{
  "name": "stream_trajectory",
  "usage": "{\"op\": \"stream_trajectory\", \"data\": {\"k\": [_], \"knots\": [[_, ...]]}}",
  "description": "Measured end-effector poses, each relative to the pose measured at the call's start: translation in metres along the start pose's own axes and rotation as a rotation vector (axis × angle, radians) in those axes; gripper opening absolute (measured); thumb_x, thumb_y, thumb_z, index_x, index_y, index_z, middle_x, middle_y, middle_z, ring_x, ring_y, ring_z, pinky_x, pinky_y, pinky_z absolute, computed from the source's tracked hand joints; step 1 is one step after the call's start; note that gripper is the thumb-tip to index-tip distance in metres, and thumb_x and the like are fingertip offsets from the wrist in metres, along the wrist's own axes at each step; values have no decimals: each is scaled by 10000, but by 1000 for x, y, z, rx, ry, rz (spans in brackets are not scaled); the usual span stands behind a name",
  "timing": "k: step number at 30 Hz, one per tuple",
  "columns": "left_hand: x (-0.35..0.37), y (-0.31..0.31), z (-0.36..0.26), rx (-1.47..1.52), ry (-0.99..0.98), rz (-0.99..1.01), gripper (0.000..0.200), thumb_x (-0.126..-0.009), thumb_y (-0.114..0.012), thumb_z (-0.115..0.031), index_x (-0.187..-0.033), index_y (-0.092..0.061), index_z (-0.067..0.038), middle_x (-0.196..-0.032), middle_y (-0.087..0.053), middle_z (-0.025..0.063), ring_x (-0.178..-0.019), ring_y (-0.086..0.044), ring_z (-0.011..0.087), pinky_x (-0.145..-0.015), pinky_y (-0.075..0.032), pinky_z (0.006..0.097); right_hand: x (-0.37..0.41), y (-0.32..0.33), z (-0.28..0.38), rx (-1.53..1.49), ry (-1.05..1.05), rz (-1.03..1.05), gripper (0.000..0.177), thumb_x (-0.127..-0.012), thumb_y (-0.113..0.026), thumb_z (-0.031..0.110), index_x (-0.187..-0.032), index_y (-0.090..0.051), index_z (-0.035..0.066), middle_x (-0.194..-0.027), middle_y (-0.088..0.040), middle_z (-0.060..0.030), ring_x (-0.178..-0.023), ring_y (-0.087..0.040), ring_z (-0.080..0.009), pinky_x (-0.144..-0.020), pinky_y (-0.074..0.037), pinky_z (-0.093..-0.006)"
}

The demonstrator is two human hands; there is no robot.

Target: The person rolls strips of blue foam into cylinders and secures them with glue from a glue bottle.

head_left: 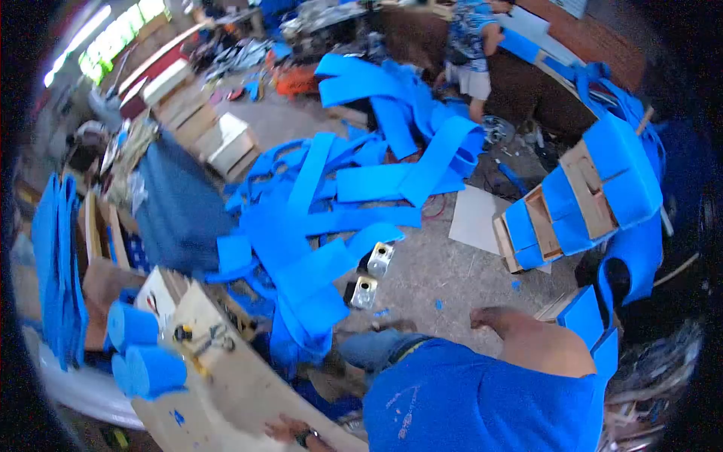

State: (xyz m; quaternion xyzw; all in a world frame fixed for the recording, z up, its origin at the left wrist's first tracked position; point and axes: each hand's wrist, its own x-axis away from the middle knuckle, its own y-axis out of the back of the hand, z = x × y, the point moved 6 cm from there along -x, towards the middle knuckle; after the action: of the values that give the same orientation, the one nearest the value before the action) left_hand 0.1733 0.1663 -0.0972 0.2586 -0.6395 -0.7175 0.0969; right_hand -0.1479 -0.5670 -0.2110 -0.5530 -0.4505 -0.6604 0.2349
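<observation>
My left hand (286, 429), with a dark watch at the wrist, lies on the pale board-topped workbench (248, 377) with its fingers stretched out. Nothing shows in it. My right hand (486, 318) hangs over the concrete floor, seen foreshortened and blurred, so its fingers cannot be made out. Farther up the workbench lie scissors (218, 339) and a small yellow-and-black tool (183, 333). Rolls of blue foam (154, 371) stand at the bench's left side.
Blue foam strips (301, 256) lie heaped on the floor. Two shiny metal cans (364, 292) stand beside them. A wooden frame partly covered in blue foam (580, 196) is at the right. Another person (471, 53) stands at the back.
</observation>
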Motion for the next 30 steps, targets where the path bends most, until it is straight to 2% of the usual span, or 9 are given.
{"op": "stream_trajectory", "data": {"k": [1, 4, 7, 10, 16, 19, 24, 28, 30], "knots": [[-7, 4, -8, -109, 56, 56, 709, -975, -591, -482, -1500, -409, -42, -1467, -496, 141, -1375, -441, 288, -1126, -360, 447, -4, 1, -3, -22, 11, -38, 378, -846, -599, 360, -984, -721, 30, -1004, -715, -211, -895, -684, -386, -775, -524, -509], [3, 43, -20, 283, -346, -178, 485, -994, -584, -378, -1313, -550, -13, -1386, -552, 229, -1338, -458, 434, -1137, -299, 618, -4, 39, 10, -190, 65, -197, 396, -872, -575, 373, -1038, -718, 44, -1048, -714, -217, -951, -684, -392, -811, -524, -506], [9, 40, -15, 329, 141, 579, 852, -1005, -385, -614, -1584, -167, -27, -1660, -34, 214, -1536, -27, 351, -1247, -59, 458, 34, 113, 33, -491, 109, -272, 374, -914, -544, 379, -1077, -722, 93, -1069, -712, -206, -1014, -682, -377, -874, -525, -502], [74, 38, -144, 459, -35, 790, 848, -1002, -393, -604, -1582, -171, -26, -1655, -43, 212, -1531, -37, 349, -1244, -67, 456, 47, 160, 23, -634, 204, -606, 337, -924, -561, 375, -1080, -727, 126, -1023, -716, -204, -984, -689, -369, -868, -522, -499], [242, 76, -425, 645, -478, 1197, 840, -995, -409, -586, -1578, -179, -25, -1645, -62, 208, -1521, -55, 343, -1237, -81, 454, 26, 214, -97, -770, 257, -767, 306, -910, -599, 365, -1016, -730, 109, -923, -720, -197, -889, -696, -370, -804, -533, -477], [290, 100, -501, 626, -577, 1333, 837, -992, -417, -576, -1576, -183, -24, -1640, -72, 206, -1517, -65, 340, -1233, -88, 452, 13, 254, -172, -698, 209, -758, 274, -893, -599, 327, -922, -730, 87, -909, -724, -181, -854, -701, -347, -750, -541, -460], [317, 120, -564, 531, -657, 1487, 831, -987, -430, -560, -1573, -190, -23, -1632, -88, 202, -1509, -80, 336, -1227, -100, 450, 16, 325, -272, -1006, 98, -792, 243, -861, -607, 282, -838, -723, 70, -879, -722, -174, -808, -702, -295, -708, -538, -443], [319, 113, -655, 507, -800, 1525, 826, -982, -441, -548, -1570, -195, -23, -1626, -100, 200, -1502, -93, 332, -1223, -109, 448, -56, 274, -312, -909, -144, -761, 255, -875, -619, 280, -828, -712, 47, -841, -722, -140, -799, -698, -228, -710, -540, -427], [330, 113, -719, 535, -868, 1533, 824, -980, -446, -542, -1569, -198, -22, -1622, -107, 198, -1499, -99, 330, -1220, -114, 447, -147, 185, -328, -860, 58, -1048, 285, -904, -600, 290, -885, -709, 28, -868, -721, -136, -843, -691, -230, -760, -542, -443]]}}
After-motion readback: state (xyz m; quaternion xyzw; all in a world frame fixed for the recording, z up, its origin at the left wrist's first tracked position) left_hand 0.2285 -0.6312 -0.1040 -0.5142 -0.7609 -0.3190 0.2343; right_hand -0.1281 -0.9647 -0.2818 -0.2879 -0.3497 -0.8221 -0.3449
